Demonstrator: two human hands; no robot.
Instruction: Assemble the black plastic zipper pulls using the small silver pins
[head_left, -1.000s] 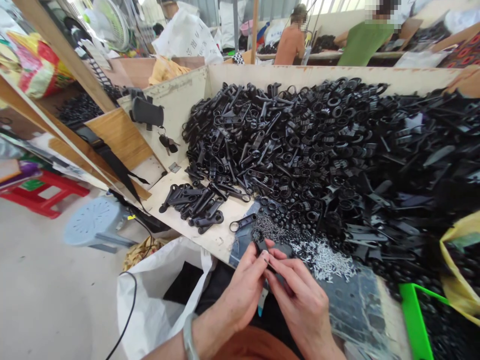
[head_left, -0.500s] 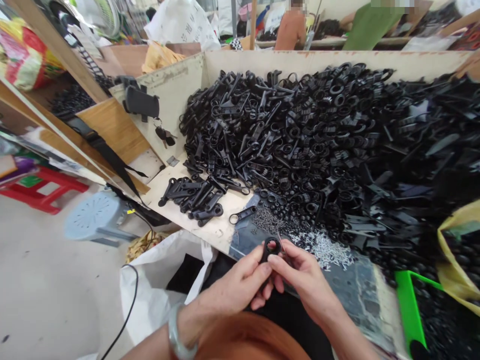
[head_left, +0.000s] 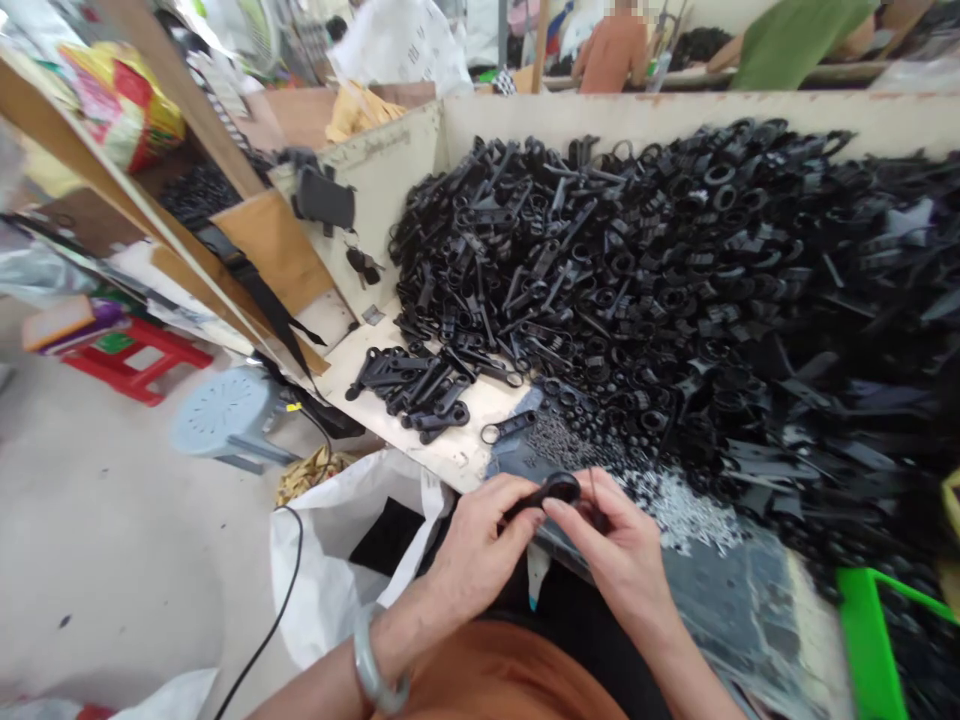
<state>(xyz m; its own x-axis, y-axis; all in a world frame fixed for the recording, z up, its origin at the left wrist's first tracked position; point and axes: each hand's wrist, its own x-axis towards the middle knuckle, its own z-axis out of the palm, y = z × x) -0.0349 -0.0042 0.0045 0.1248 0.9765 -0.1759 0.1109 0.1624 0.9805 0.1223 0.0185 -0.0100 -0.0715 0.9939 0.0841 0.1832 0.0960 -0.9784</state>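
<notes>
1. Head view, hands: the left hand [head_left: 480, 560] and right hand [head_left: 626, 570] meet over the near edge of the desk [head_left: 457, 452]; the fingers of both are closed in a pinch on one black ring-ended plastic part [head_left: 553, 489], held roughly level just above that edge; whether the right fingers also grip a thin pin cannot be told.
2. Head view, supplies: just beyond the hands lie a patch of silver pins [head_left: 679, 512] and a scatter of small black rings [head_left: 562, 435]; behind them a large heap of black parts [head_left: 675, 260] fills the desk up to its back wall.
3. Head view, set aside: a small cluster of like parts [head_left: 420, 385] lies left of the heap; a single part [head_left: 510, 428] lies near it; a white bag [head_left: 330, 570] stands open below the desk edge.
4. Progress, as judged: the cluster is small against the heap, so most of the work appears left; the part in hand is not yet laid down.
</notes>
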